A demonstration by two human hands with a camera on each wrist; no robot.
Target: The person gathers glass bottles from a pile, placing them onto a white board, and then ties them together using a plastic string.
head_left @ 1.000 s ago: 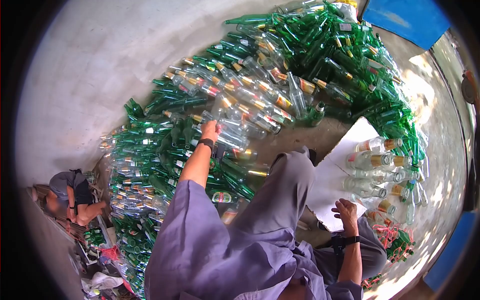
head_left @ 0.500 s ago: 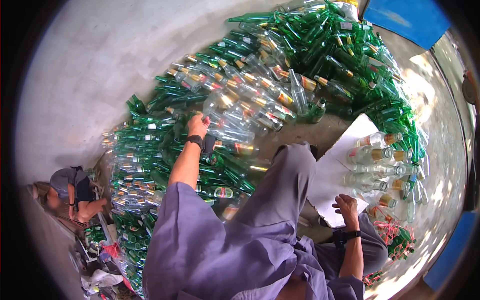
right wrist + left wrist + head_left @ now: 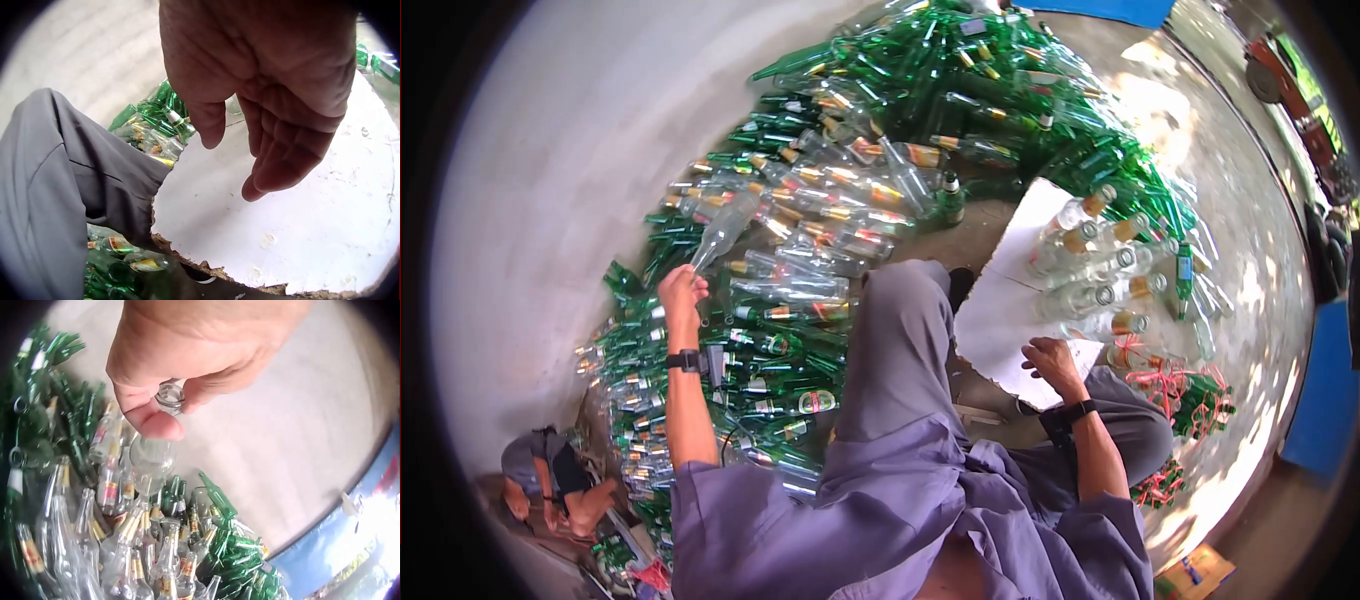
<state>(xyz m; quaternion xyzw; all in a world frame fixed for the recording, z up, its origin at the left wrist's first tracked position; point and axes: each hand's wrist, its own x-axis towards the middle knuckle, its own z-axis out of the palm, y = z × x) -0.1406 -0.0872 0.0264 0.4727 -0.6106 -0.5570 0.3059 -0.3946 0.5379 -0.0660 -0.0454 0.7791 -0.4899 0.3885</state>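
My left hand [image 3: 683, 287] pinches a clear glass bottle [image 3: 727, 225] by its neck, over the bottle pile. From the left wrist view, thumb and fingers wrap the mouth end of this bottle [image 3: 152, 456], and its body points away from the palm. My right hand [image 3: 1053, 362], holding nothing, hovers at the near edge of a white board [image 3: 1005, 300]. The right wrist view shows that hand [image 3: 269, 94] with relaxed, slightly bent fingers above the board's white surface [image 3: 212, 212]. Several clear bottles [image 3: 1072, 298] stand grouped on the board's right part.
A wide heap of green bottles [image 3: 900, 80] and clear bottles [image 3: 840, 210] curves around my bent knee [image 3: 905, 330]. Red string [image 3: 1170, 385] lies around green bottles at right. Another person [image 3: 550, 480] crouches at lower left, beside the pale wall [image 3: 580, 150].
My left hand has drawn a clear bottle up from the pile and moved left and toward me. The head view has shifted; my right hand stays by the board, relaxed.
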